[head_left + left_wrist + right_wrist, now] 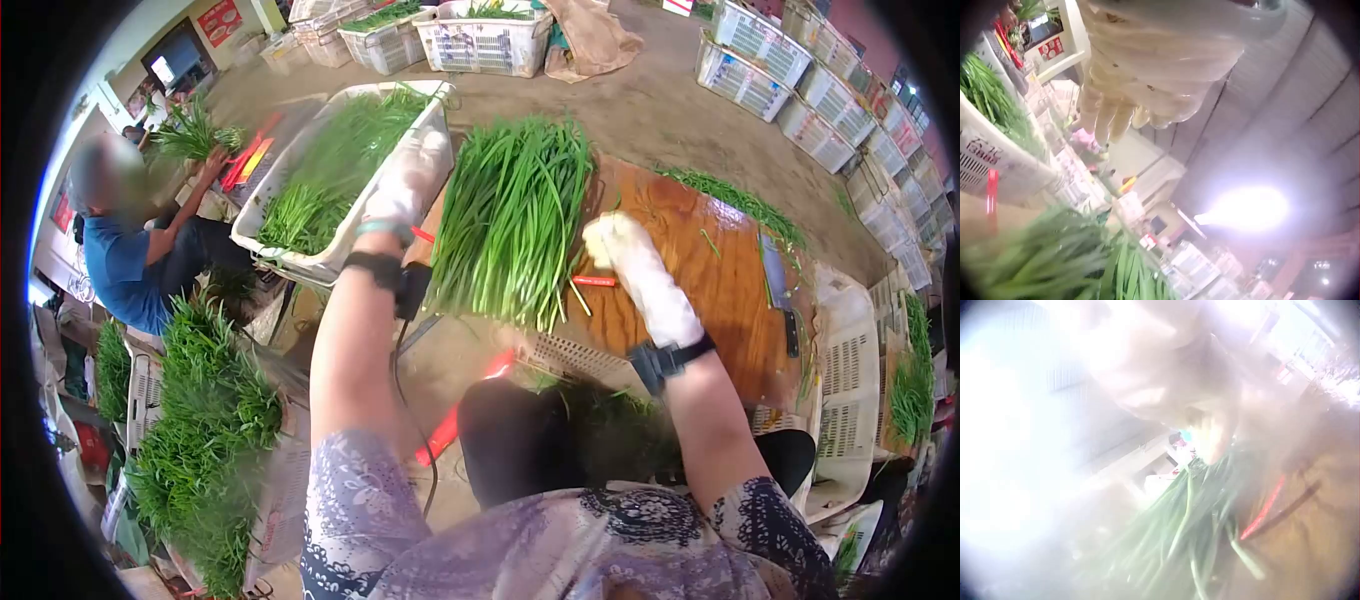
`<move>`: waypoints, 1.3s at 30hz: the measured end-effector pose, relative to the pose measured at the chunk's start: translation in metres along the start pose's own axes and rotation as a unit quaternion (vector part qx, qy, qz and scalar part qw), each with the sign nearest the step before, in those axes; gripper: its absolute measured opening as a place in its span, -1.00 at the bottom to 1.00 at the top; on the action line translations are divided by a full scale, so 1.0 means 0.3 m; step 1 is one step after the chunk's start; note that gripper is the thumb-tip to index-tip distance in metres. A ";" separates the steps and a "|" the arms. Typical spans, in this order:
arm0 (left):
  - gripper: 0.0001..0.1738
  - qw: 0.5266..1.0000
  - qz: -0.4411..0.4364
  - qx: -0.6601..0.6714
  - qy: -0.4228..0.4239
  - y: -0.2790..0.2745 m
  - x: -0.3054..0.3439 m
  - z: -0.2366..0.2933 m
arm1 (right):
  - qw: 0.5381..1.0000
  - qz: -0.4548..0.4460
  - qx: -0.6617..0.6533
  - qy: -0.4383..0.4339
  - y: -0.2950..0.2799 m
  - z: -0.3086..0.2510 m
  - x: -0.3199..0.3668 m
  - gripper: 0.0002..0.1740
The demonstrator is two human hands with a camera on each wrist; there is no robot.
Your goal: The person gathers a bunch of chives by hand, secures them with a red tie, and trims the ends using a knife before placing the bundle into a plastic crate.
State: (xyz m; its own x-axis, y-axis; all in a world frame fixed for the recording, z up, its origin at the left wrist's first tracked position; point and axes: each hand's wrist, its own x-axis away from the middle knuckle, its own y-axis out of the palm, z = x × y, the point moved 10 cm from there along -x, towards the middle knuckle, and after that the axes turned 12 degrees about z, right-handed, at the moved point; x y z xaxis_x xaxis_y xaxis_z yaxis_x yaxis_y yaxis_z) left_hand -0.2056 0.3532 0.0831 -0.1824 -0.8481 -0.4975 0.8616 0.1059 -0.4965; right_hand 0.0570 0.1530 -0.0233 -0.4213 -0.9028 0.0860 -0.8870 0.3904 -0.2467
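A thick bunch of green chives point(515, 215) lies on the wooden board point(720, 290), pale stem ends facing me. My left hand point(410, 175), in a whitish glove, is over the right rim of a white crate, left of the chives. Its fingers point(1113, 122) hang loosely with nothing between them in the left wrist view. My gloved right hand point(625, 250) is just right of the bunch, fingers loosely bent. Glare washes out much of that hand in the right wrist view; one fingertip point(1213, 447) overlaps the leaves. A red strip point(593, 281) lies on the board below it.
The white crate point(440, 95) holds more greens. A knife point(775, 275) and loose leaves point(735, 195) lie along the board's right side. A seated person point(130, 240) works at left near heaped greens point(200, 440). Stacked crates point(830, 100) stand at the far right.
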 end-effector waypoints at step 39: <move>-0.26 0.920 -0.172 0.228 -0.268 0.122 0.434 -0.083 | 0.941 -0.070 0.325 -0.070 0.556 -0.250 -0.226 -0.44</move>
State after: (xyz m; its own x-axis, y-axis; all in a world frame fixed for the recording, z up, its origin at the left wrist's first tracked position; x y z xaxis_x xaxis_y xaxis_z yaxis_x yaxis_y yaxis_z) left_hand -0.2097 0.2596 -0.0177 -0.3269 -0.9379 0.1162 0.9278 -0.3419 -0.1491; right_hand -0.0765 0.2929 0.0019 -0.2401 -0.9697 0.0452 -0.6099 0.1145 -0.7841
